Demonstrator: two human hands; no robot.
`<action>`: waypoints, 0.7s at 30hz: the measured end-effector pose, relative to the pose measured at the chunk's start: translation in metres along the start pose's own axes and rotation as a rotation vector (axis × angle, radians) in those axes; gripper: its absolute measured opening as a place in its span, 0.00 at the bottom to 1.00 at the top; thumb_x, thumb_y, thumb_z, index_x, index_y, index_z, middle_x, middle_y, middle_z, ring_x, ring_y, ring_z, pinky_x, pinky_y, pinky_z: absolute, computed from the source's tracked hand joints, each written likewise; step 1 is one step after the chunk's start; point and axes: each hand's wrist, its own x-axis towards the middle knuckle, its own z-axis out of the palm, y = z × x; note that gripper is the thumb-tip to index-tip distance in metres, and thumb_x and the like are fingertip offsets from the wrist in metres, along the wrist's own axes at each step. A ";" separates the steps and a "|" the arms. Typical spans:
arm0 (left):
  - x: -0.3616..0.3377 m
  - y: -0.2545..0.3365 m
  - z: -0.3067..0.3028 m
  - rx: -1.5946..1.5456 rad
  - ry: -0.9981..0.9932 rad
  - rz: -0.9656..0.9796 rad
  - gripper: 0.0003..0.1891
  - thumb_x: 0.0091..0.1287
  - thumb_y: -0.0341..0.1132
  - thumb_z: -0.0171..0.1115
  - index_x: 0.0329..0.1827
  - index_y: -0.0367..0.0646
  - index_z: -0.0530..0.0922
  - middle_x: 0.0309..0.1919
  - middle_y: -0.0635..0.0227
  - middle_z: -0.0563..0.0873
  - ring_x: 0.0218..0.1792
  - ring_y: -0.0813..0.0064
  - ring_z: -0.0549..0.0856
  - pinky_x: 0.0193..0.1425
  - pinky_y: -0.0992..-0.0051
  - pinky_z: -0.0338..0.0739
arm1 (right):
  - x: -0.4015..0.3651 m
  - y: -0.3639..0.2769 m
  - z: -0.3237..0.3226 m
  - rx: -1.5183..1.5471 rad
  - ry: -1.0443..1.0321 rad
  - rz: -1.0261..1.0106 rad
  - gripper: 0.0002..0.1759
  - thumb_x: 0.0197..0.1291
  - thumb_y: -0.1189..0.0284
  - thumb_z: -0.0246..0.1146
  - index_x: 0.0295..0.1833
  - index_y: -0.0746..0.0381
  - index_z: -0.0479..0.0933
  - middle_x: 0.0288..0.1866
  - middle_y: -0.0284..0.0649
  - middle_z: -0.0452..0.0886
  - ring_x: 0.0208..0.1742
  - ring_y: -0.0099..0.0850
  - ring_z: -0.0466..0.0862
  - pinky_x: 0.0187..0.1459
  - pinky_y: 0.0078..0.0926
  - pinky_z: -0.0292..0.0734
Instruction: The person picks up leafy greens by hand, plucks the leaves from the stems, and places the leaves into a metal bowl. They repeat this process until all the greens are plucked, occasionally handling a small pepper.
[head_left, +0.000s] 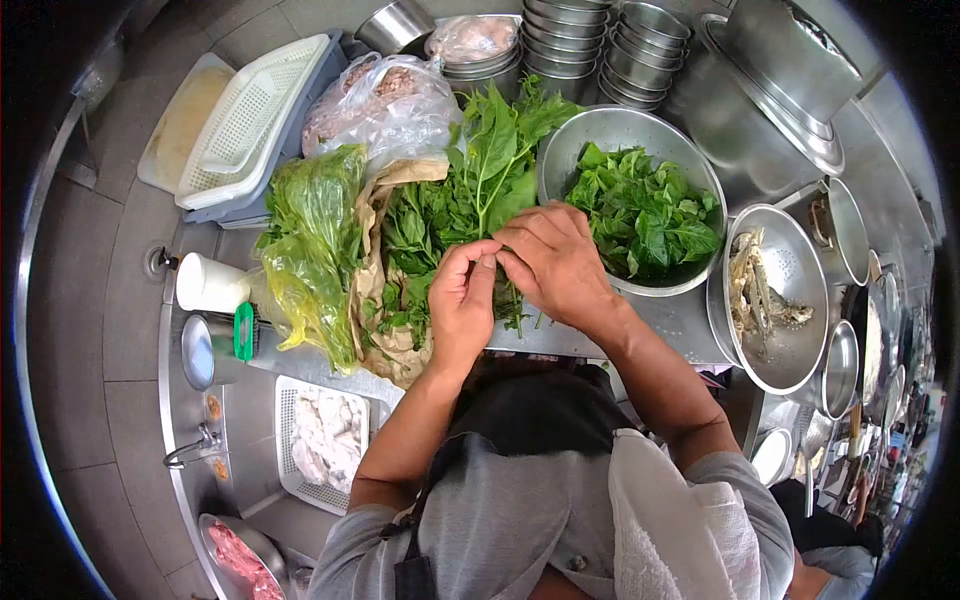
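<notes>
The left hand (462, 300) and right hand (553, 262) meet fingertip to fingertip, both pinched closed on a green sprig (512, 305) whose lower end hangs below the knuckles. The fingers hide the exact grip, so I cannot tell which hand is stripping it and which is steadying it.

Just beyond the left hand, and touching it, lies the pile of leafy stems (470, 190), spread on brown paper (385, 340). Just past the right hand's knuckles sits a metal bowl (600, 125) holding the picked leaves (645, 210).

By my reading the leaf-picking is perhaps half done. The bowl holds a good heap, yet the pile still looks thick with whole stems.

Room is tight:
- To the outer side of the left hand, a green plastic bag (315, 240) slumps against the paper.
- To the outer side of the right hand, near the bowl, a colander (800, 240) of small fish (755, 290) sits.
- Beyond the bowl and the pile, stacked bowls (600, 40) stand.
- The counter edge (560, 340) runs right under the wrists, and the paper overhangs it.

The short way from the hands to the bowl is the only open path.
</notes>
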 end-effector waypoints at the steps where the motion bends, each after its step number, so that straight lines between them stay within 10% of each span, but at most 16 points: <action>1: -0.002 -0.001 0.001 -0.097 0.002 -0.122 0.07 0.76 0.25 0.59 0.52 0.36 0.82 0.38 0.71 0.84 0.38 0.82 0.79 0.44 0.81 0.74 | -0.001 0.000 0.002 0.031 0.001 0.020 0.16 0.56 0.69 0.71 0.52 0.56 0.84 0.47 0.37 0.83 0.55 0.40 0.80 0.63 0.46 0.71; 9: 0.002 0.007 0.002 -0.300 0.030 -0.169 0.06 0.76 0.29 0.61 0.52 0.42 0.81 0.30 0.78 0.79 0.23 0.90 0.69 0.24 0.85 0.60 | -0.009 0.009 0.003 0.281 -0.020 0.101 0.11 0.61 0.67 0.69 0.47 0.58 0.84 0.49 0.37 0.85 0.55 0.39 0.81 0.58 0.42 0.71; 21: 0.005 0.018 0.006 -0.433 -0.050 -0.464 0.15 0.71 0.28 0.68 0.59 0.43 0.80 0.30 0.77 0.81 0.24 0.92 0.71 0.23 0.87 0.60 | -0.024 -0.003 -0.006 0.443 -0.029 0.265 0.04 0.61 0.74 0.62 0.38 0.60 0.82 0.33 0.39 0.84 0.39 0.40 0.83 0.49 0.37 0.75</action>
